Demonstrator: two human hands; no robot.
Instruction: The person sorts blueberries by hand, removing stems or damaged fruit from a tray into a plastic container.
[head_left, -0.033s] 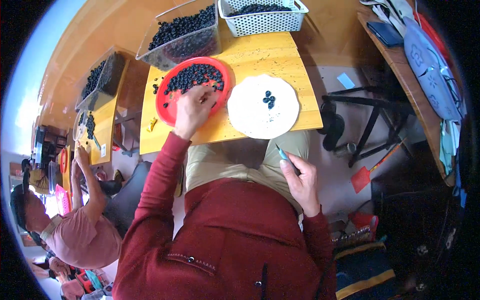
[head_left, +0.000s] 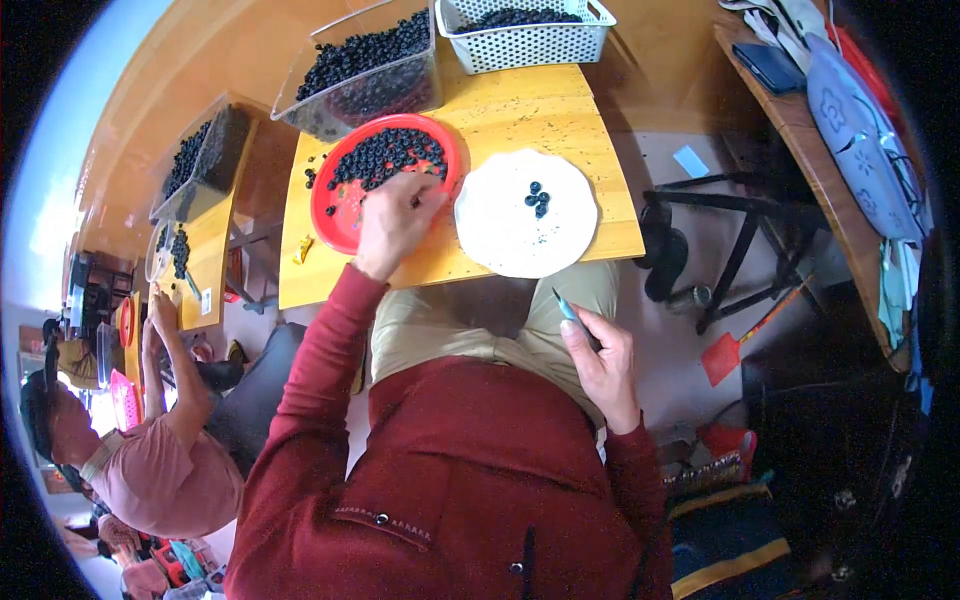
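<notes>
My left hand [head_left: 398, 222] is over the lower right part of a red round tray [head_left: 322, 190], its fingers curled together; a small dark spot shows by the fingertips, but I cannot make out what they hold. Dark round berries [head_left: 375, 155], blueberry-like, cover the tray's far half. To the right, a white scallop-edged plate [head_left: 500, 225] carries a small cluster of berries [head_left: 540, 200] and dark specks. Above my right thigh, my right hand [head_left: 605, 365] grips a slim teal tool with a dark pointed tip [head_left: 566, 308]; its exact kind is unclear.
A clear bin [head_left: 300, 115] and a white perforated basket [head_left: 535, 48], both with berries, stand at the far side of the wooden table [head_left: 470, 110]. A yellow wrapper [head_left: 303, 250] lies at left. Another person [head_left: 165, 460] works at a table on the left.
My left hand has moved slightly right, toward the red tray's right rim and the white plate. My right hand with the teal tool has stayed in place.
</notes>
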